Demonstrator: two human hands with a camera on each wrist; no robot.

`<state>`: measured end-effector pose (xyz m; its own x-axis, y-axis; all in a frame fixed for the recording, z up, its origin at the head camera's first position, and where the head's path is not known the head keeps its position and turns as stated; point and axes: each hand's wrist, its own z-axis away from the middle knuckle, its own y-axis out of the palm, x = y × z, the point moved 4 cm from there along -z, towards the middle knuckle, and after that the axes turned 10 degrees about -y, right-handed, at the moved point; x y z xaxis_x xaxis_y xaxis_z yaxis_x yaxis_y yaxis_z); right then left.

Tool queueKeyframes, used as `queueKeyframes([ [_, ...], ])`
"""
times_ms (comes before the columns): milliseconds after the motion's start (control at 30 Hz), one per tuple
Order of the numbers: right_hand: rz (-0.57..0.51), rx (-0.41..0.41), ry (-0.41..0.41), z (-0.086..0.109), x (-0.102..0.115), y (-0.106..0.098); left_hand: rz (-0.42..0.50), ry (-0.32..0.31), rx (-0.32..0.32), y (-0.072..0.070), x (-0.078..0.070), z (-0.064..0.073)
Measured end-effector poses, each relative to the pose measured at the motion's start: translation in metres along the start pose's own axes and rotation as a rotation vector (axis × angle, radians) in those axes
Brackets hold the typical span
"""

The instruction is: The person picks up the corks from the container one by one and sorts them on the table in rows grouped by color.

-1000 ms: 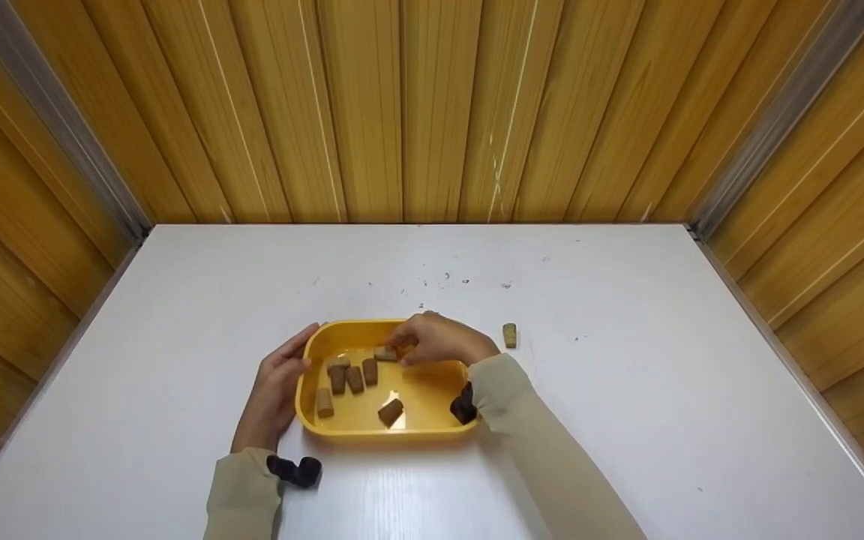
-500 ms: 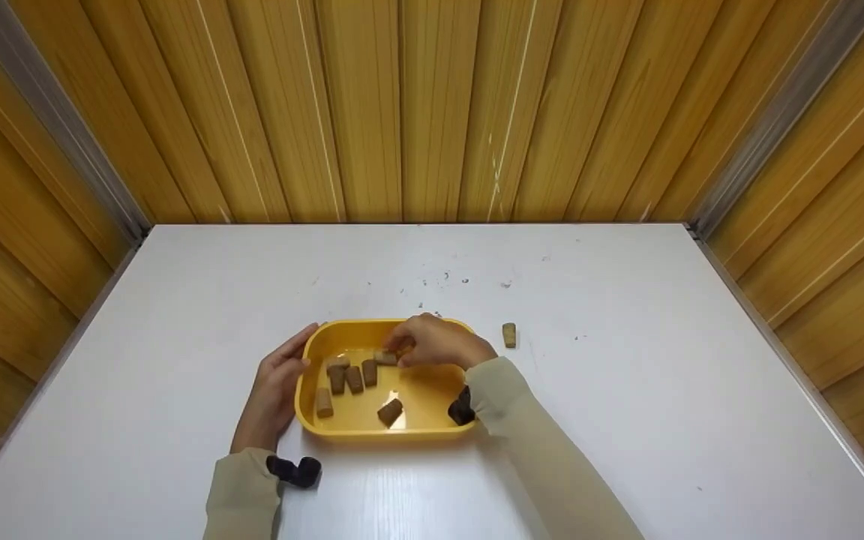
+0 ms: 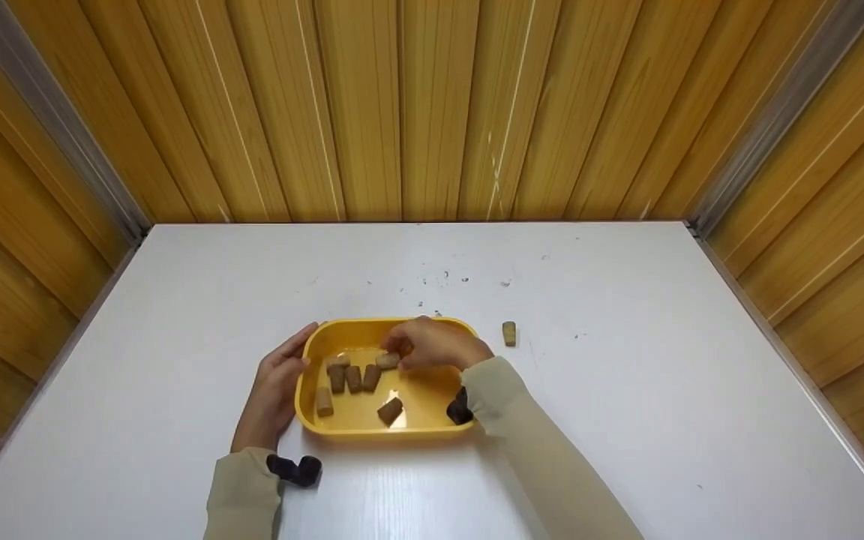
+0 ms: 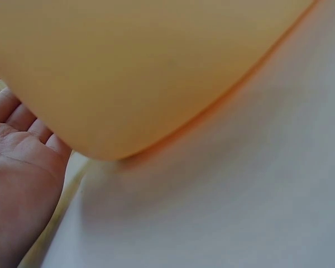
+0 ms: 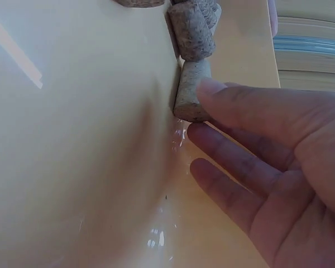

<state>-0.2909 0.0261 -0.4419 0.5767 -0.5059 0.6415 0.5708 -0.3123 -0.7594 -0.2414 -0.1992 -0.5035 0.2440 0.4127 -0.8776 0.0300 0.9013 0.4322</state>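
A yellow plastic tray (image 3: 432, 433) on the white table holds several corks, some light and some dark brown. My left hand (image 3: 276, 390) grips the tray's left side, thumb at the rim and fingers along the outer wall; in the left wrist view the palm (image 4: 22, 178) lies beside the tray wall (image 4: 128, 84). Inside the tray, near its far wall, my right hand (image 3: 436, 345) pinches a light cork (image 3: 387, 361). The right wrist view has the thumb (image 5: 223, 100) on that cork (image 5: 191, 92), whose end meets a darker cork (image 5: 192, 33).
A single cork (image 3: 509, 334) stands apart on the table (image 3: 627, 390), right of the tray. Another dark cork (image 3: 390, 411) lies near the tray's front wall. Small dark specks mark the table beyond the tray, and wood-patterned panels (image 3: 432, 112) enclose it.
My right hand has moved slightly toward me, and the light cork came with it. The dark cork beside it has turned to a slant. My left hand keeps its place.
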Motion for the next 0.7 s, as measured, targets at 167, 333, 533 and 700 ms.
queueKeyframes([
  [167,0.022,0.03,-0.011,-0.0001,-0.0017,0.0032,-0.014,0.001,0.006,-0.0002,0.0002,0.0001],
  [333,0.042,0.057,-0.016,-0.0011,-0.0027,0.0046,-0.015,-0.001,0.003,-0.0005,0.0004,0.0001],
  [533,0.077,0.068,-0.025,-0.0003,-0.0027,0.0034,-0.023,-0.004,0.002,0.0008,-0.0004,0.0005],
  [700,0.089,0.077,-0.008,0.0021,-0.0022,0.002,-0.046,0.003,0.003,0.001,-0.0002,0.0008],
])
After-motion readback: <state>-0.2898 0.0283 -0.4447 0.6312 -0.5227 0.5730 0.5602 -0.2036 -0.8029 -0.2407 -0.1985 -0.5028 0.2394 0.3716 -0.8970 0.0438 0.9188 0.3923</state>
